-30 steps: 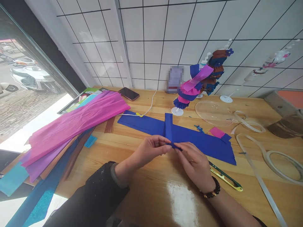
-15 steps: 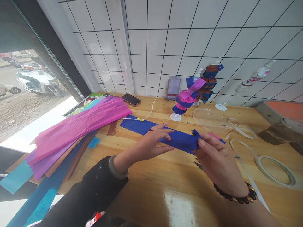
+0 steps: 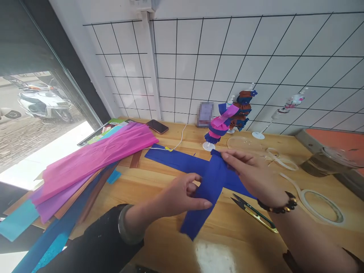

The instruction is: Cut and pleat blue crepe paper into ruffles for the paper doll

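Note:
A dark blue paper strip [image 3: 209, 178] hangs raised above the wooden table, its lower end slanting toward me. My right hand [image 3: 246, 170] pinches its top end between thumb and fingers. Around the middle of the strip my left hand [image 3: 183, 193] is closed, thumb in front and curled fingers behind, partly hidden. Beneath both hands, a second blue strip [image 3: 173, 160] lies flat on the table. Gold-handled snips [image 3: 254, 213] rest below my right wrist.
Pink crepe paper [image 3: 99, 155] and other coloured strips are piled at left, near a phone [image 3: 157, 126]. Decorated stands, including a pink and blue one [image 3: 218, 127], line the wall. A tape roll [image 3: 322, 206] lies at right.
A blue strip has been lifted and turned from the flat one. My left hand has moved down and closed on it; my right hand has risen slightly, uncovering the snips. The view has tilted up.

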### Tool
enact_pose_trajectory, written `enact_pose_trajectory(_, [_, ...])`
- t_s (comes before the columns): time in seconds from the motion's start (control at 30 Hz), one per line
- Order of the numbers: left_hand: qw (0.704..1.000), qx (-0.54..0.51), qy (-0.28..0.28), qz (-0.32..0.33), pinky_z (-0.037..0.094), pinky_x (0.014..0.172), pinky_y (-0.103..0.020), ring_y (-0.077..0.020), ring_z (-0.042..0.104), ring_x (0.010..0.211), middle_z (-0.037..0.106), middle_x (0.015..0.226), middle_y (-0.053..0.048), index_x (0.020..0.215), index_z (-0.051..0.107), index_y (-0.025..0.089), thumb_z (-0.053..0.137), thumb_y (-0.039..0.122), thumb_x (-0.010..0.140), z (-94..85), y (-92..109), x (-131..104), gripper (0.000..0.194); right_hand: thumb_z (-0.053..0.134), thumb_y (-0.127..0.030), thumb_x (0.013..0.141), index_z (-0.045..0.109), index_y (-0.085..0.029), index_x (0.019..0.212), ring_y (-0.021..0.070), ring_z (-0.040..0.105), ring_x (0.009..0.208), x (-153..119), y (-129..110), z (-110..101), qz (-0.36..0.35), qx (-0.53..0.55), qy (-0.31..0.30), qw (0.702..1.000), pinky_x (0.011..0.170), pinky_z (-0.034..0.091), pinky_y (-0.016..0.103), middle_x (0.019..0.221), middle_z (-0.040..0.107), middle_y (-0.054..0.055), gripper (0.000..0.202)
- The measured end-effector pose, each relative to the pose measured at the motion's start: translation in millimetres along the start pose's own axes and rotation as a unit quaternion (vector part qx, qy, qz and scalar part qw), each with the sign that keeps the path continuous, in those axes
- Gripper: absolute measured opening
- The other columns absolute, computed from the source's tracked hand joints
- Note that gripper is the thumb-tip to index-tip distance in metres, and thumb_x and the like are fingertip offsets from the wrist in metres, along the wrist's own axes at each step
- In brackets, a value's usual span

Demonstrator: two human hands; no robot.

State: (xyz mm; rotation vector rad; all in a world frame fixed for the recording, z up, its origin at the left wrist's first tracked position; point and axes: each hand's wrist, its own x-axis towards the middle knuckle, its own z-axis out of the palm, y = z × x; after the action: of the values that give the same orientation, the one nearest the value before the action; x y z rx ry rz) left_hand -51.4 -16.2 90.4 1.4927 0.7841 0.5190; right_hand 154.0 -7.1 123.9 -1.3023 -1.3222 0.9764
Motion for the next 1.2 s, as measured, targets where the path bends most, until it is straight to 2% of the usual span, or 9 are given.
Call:
enact_pose_trajectory(0.13, [0.995, -0.084, 0.042, -0.015, 0.042, 0.065, -0.025, -0.0112, 0.053, 0.071, 0.054, 0.078, -0.001, 0.12, 0.036, 0.015, 0.07, 0.032, 0.061, 3.3, -22.0, 9.7, 0.07, 0.063, -0.041, 0.069, 0.068, -0.02, 0.083, 0.0094, 0.054, 0.062, 2.1, 29.3, 16.3, 0.092, 0.046, -0.041, 0.994, 0.059, 0.046, 0.023, 0.074, 0.064, 0.002, 0.026])
enact_pose_trajectory(0.3, [0.985, -0.061, 0.154, 0.04, 0.044, 0.067, -0.024, -0.0098, 0.052, 0.071, 0.053, 0.087, -0.004, 0.119, 0.042, 0.017, 0.07, 0.032, 0.062, -10.0, -40.1, 36.8, 0.065, 0.064, -0.041, 0.067, 0.068, -0.018, 0.084, 0.011, 0.055, 0.064, 5.5, 57.1, 33.8, 0.162, 0.077, -0.107, 0.978, 0.063, 0.045, 0.026, 0.073, 0.064, 0.002, 0.029])
enact_pose_trajectory(0.43, [0.989, -0.051, 0.132, 0.048, 0.043, 0.062, -0.021, -0.0081, 0.053, 0.063, 0.056, 0.073, -0.002, 0.099, 0.057, 0.012, 0.064, 0.031, 0.068, -19.2, -46.9, 50.8, 0.037, 0.062, -0.041, 0.069, 0.068, -0.017, 0.081, 0.0088, 0.051, 0.059, 9.8, 68.8, 40.4, 0.164, 0.058, -0.147, 0.974, 0.06, 0.043, 0.024, 0.069, 0.062, 0.0, 0.027])
enact_pose_trajectory(0.53, [0.99, -0.061, 0.122, 0.034, 0.045, 0.066, -0.023, -0.0114, 0.057, 0.068, 0.062, 0.076, -0.005, 0.086, 0.061, 0.011, 0.061, 0.032, 0.07, -24.2, -50.7, 55.9, 0.027, 0.057, -0.043, 0.073, 0.067, -0.017, 0.082, 0.0084, 0.052, 0.06, 10.9, 75.7, 42.3, 0.167, 0.06, -0.163, 0.97, 0.06, 0.043, 0.023, 0.07, 0.061, 0.0, 0.029])
enact_pose_trajectory(0.63, [0.99, -0.052, 0.125, 0.03, 0.046, 0.067, -0.024, -0.014, 0.059, 0.071, 0.065, 0.078, -0.006, 0.084, 0.063, 0.011, 0.06, 0.034, 0.071, -28.5, -54.5, 60.1, 0.027, 0.058, -0.043, 0.073, 0.065, -0.02, 0.092, 0.0093, 0.053, 0.063, 9.9, 81.7, 43.0, 0.161, 0.043, -0.157, 0.973, 0.063, 0.044, 0.024, 0.075, 0.062, 0.0, 0.031])
enact_pose_trajectory(0.77, [0.99, -0.006, 0.135, 0.03, 0.046, 0.065, -0.024, -0.0144, 0.059, 0.069, 0.065, 0.076, -0.006, 0.081, 0.064, 0.011, 0.059, 0.034, 0.072, -29.8, -59.9, 66.3, 0.025, 0.061, -0.042, 0.07, 0.063, -0.02, 0.1, 0.0111, 0.05, 0.059, 8.6, 88.7, 44.2, 0.12, -0.053, -0.138, 0.982, 0.056, 0.041, 0.024, 0.063, 0.057, -0.002, 0.038])
enact_pose_trajectory(0.93, [0.989, 0.023, 0.14, 0.03, 0.044, 0.061, -0.022, -0.0125, 0.057, 0.065, 0.064, 0.072, -0.004, 0.079, 0.064, 0.012, 0.058, 0.033, 0.072, -26.3, -63.9, 73.2, 0.023, 0.059, -0.043, 0.069, 0.062, -0.019, 0.098, 0.0146, 0.052, 0.064, 7.8, 95.6, 47.7, 0.106, -0.092, -0.102, 0.985, 0.058, 0.043, 0.027, 0.072, 0.061, 0.001, 0.037])
enact_pose_trajectory(1.1, [0.992, 0.008, 0.125, 0.016, 0.043, 0.061, -0.022, -0.0123, 0.057, 0.066, 0.064, 0.073, -0.005, 0.079, 0.064, 0.012, 0.058, 0.033, 0.072, -28.9, -64.5, 77.2, 0.023, 0.054, -0.041, 0.073, 0.065, -0.022, 0.093, 0.0161, 0.055, 0.062, 5.8, 100.5, 49.3, 0.097, -0.102, -0.079, 0.987, 0.057, 0.045, 0.028, 0.065, 0.062, 0.001, 0.029])
enact_pose_trajectory(1.2, [0.994, -0.012, 0.104, -0.001, 0.041, 0.057, -0.021, -0.0095, 0.053, 0.059, 0.06, 0.066, -0.003, 0.081, 0.063, 0.011, 0.06, 0.033, 0.07, -34.0, -65.9, 77.9, 0.025, 0.054, -0.039, 0.074, 0.066, -0.023, 0.092, 0.0182, 0.059, 0.071, 5.1, 102.4, 49.4, 0.086, -0.091, -0.066, 0.99, 0.063, 0.048, 0.03, 0.076, 0.067, 0.002, 0.027])
